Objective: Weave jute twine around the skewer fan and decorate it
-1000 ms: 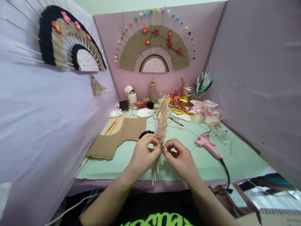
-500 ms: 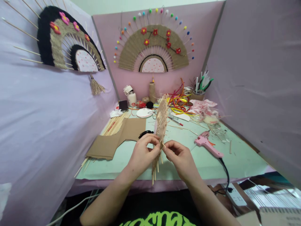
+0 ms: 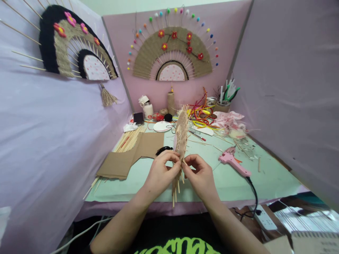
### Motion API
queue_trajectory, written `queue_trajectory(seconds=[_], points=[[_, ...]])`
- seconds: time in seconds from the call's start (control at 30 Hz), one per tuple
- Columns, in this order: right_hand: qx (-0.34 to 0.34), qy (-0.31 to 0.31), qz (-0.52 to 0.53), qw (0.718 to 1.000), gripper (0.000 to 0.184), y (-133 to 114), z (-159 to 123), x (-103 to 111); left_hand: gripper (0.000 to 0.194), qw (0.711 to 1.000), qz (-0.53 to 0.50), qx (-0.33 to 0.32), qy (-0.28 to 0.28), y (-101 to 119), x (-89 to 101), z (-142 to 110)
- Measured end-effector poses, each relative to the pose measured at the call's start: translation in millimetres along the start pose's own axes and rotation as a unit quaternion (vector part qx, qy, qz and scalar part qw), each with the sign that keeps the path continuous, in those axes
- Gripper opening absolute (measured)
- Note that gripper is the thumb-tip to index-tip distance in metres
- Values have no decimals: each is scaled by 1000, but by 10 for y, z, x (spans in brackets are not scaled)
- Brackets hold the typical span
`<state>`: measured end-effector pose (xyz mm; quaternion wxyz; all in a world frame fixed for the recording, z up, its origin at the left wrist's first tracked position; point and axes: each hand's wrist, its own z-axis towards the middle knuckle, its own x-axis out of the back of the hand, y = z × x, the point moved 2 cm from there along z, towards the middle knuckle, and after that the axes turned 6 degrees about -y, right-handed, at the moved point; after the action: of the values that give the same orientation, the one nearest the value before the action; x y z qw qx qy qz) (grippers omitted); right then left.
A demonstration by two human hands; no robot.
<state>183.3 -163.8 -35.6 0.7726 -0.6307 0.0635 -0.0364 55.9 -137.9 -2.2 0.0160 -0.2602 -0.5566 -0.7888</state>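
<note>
A woven twine fan (image 3: 181, 132) with thin wooden sticks poking from its edges stands nearly edge-on in front of me, above the table. My left hand (image 3: 165, 167) pinches it at the lower middle, thumb and fingers closed on the weave. On the other side, my right hand (image 3: 198, 173) has its thumb and forefinger pinched on the tip of one stick, right beside my left fingertips. Stick ends stick out below my hands. The fan's far face is mostly hidden.
A pink glue gun (image 3: 234, 164) lies at right, its cord running off the table edge. Folded cardboard (image 3: 116, 164) and bamboo sticks (image 3: 129, 141) are at left. A black tassel (image 3: 164, 150) lies behind my left hand. Coloured pipe cleaners (image 3: 203, 118) and a bottle (image 3: 147, 108) stand farther back.
My right hand has moved slightly left, closer to my left hand and the fan. The fan's lower end has shifted a little to the right.
</note>
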Motion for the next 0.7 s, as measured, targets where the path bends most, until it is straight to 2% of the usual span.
queue_trajectory(seconds=[0.47, 0.7], points=[[12, -5, -32, 999, 19, -32, 27, -5, 8, 999, -33, 5, -10, -35, 16, 19], [46, 9, -124, 991, 14, -67, 13, 5, 7, 999, -44, -9, -13, -48, 10, 7]])
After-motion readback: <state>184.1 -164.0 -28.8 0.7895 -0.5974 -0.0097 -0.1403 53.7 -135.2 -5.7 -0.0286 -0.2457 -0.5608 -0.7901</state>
